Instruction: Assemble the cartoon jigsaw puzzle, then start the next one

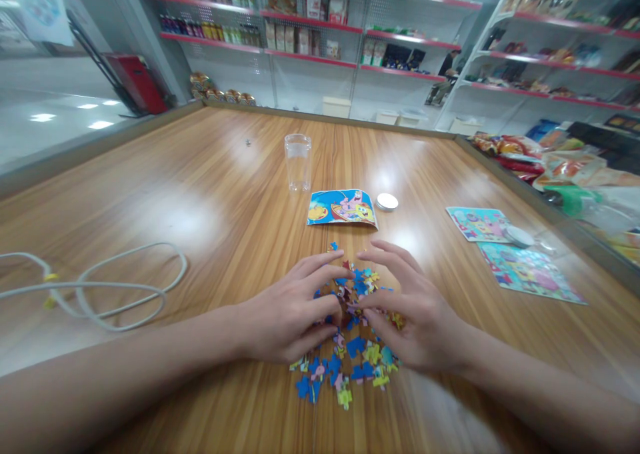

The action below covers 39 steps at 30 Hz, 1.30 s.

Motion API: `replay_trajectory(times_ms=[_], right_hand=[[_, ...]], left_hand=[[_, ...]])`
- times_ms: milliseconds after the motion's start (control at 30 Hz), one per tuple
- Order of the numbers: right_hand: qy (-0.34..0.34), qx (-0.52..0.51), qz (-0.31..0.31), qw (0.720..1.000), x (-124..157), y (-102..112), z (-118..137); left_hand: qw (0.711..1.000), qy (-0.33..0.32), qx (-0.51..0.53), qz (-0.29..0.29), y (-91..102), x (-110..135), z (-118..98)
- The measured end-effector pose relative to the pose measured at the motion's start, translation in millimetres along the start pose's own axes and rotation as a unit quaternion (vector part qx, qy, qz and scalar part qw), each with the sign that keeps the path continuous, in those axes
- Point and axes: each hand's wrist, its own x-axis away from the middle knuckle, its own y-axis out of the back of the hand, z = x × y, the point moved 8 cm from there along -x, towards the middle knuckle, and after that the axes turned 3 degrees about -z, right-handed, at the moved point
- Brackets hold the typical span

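A loose heap of jigsaw puzzle pieces [356,347], mostly blue with yellow and pink ones, lies on the wooden table [225,387]. Over its left side is my left hand [295,307], fingers apart and bent towards the heap. My right hand [415,307] reaches over the right side with its fingers spread. Both hands hide part of the heap, and whether the fingertips touch pieces is hard to make out. Just beyond the hands lies a curled picture card [343,207] with cartoon figures on blue.
Behind the card stands a clear plastic cup [299,164]; a white round lid [387,202] lies to its right. Two more picture sheets [530,271] are at the right, with another lid [519,236]. A white cable [125,286] loops at the left. Stocked shelves [310,24] line the back.
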Motion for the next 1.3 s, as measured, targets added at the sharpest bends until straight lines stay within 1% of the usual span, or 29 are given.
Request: replay_trajectory(times_ms=[100, 167, 400, 533, 633, 700, 900, 1033, 1133, 1200, 1300], right_hand=[[0.042, -0.001, 0.06, 0.997, -1.6, -6.8, 10.8], [0.052, 0.002, 0.095, 0.994, -2.2, -11.1, 14.2], [0.053, 0.001, 0.138, 0.989, -3.3, -13.2, 18.3], [0.044, -0.014, 0.127, 0.991, -3.0, -13.2, 16.8], [0.058, -0.037, 0.101, 0.993, -3.5, -11.3, 16.8], [0.068, -0.051, 0.092, 0.992, -3.7, -10.7, 17.2], [0.064, -0.053, 0.107, 0.991, -3.4, -11.8, 16.1], [0.061, -0.052, 0.104, 0.991, -1.9, -12.3, 15.4], [0.068, -0.051, 0.084, 0.993, 0.1, -11.7, 15.6], [0.058, -0.045, 0.077, 0.994, 1.8, -12.7, 13.3], [0.044, -0.035, 0.084, 0.995, 3.5, -15.5, 10.1]], left_hand=[[1.0, 0.009, 0.001, -0.009, 0.7, 0.1, 2.1], [1.0, 0.009, 0.002, -0.012, 0.5, -0.2, 2.7], [1.0, 0.009, 0.004, -0.02, 0.6, -3.4, 4.1], [1.0, -0.001, 0.002, -0.005, 0.0, -3.3, 1.8], [1.0, -0.015, 0.001, -0.003, -0.3, -3.0, -0.6], [1.0, -0.01, -0.003, -0.002, -1.4, -3.1, 0.5], [1.0, 0.004, -0.013, 0.0, -3.7, -2.2, 2.1], [0.999, 0.037, -0.012, 0.002, -3.5, -0.6, 6.9], [0.997, 0.068, -0.021, 0.012, -5.7, 0.4, 12.1], [0.996, 0.086, -0.034, 0.019, -8.2, 0.9, 15.2], [0.992, 0.11, -0.056, 0.02, -10.9, 1.8, 19.2]])
